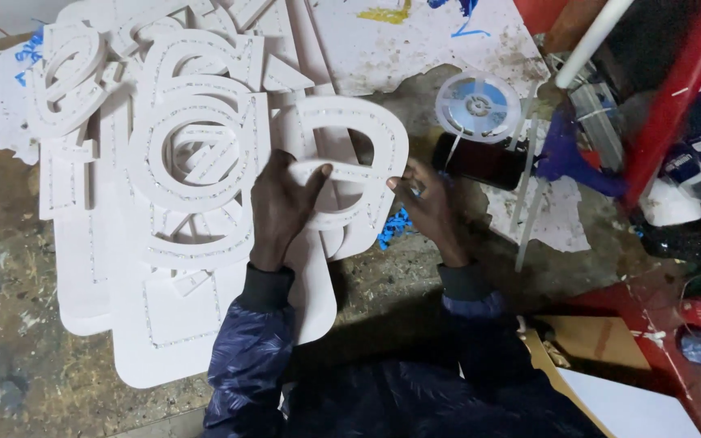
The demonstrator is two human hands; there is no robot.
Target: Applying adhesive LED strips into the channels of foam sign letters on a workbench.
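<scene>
showing white foam letter (342,162), held flat over worn, paint-flecked floor (26,341). left hand (281,203) grasps letter's left inner edge; right hand (427,203) pinches its right rim. left of letter: heap of white cut-out shapes (172,138). right of letter: clear tape reel (478,105), blue glue gun (565,154), red post (683,89). behind letter: paint-stained sheet (415,40).

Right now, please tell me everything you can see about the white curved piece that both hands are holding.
The white curved piece is a flat cut-out with a rounded outer band and a bar across its open middle. It looks like foam board, with rows of small dots along its edges. It lies nearly flat, above other white cut-outs. The left hand grips the bar and inner edge; the right hand pinches its right rim.
</scene>
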